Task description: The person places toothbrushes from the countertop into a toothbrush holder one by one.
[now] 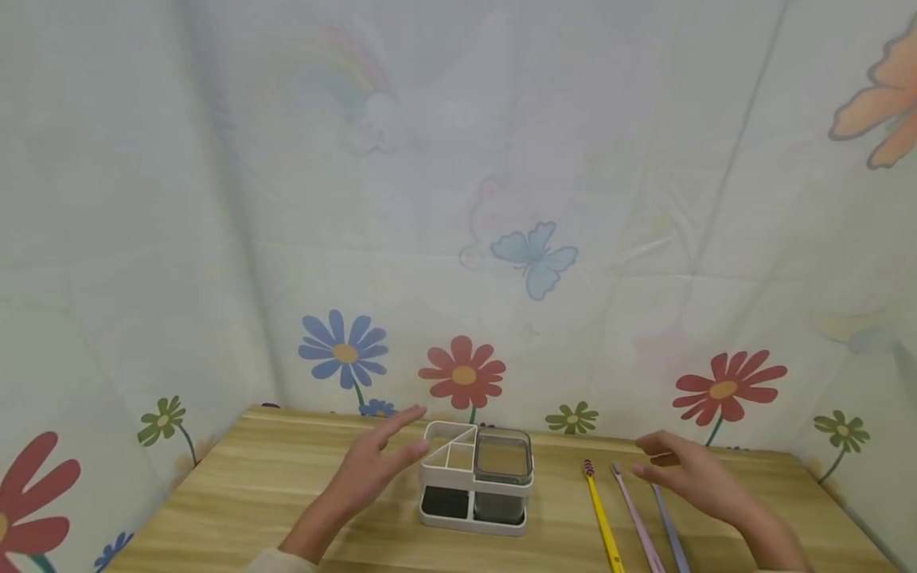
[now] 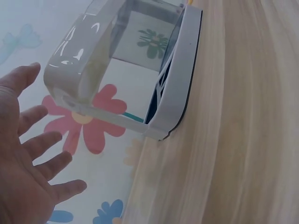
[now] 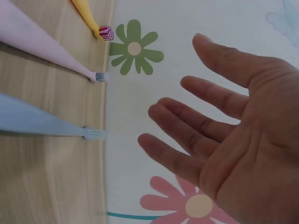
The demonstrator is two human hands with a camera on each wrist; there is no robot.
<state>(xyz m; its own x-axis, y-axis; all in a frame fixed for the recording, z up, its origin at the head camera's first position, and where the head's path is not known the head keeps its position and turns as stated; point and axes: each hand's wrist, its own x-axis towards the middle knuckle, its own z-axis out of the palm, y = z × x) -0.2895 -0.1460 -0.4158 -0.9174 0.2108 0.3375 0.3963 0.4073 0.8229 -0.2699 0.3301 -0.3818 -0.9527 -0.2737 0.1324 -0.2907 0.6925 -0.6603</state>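
I see my left hand [image 1: 372, 465] low in the middle of the head view, fingers straight and spread, holding nothing. It hovers just left of the white holder [image 1: 476, 485], and I cannot tell if a fingertip touches its rim. The holder sits on the wooden table [image 1: 251, 493] near the flowered cloth wall [image 1: 458, 199]. My right hand [image 1: 691, 469] is at the lower right, fingers loose and open, holding nothing. Under and beside it lie 3 toothbrushes: a yellow toothbrush [image 1: 602, 517], a pink toothbrush [image 1: 634, 521] and a blue toothbrush [image 1: 672, 533], side by side.
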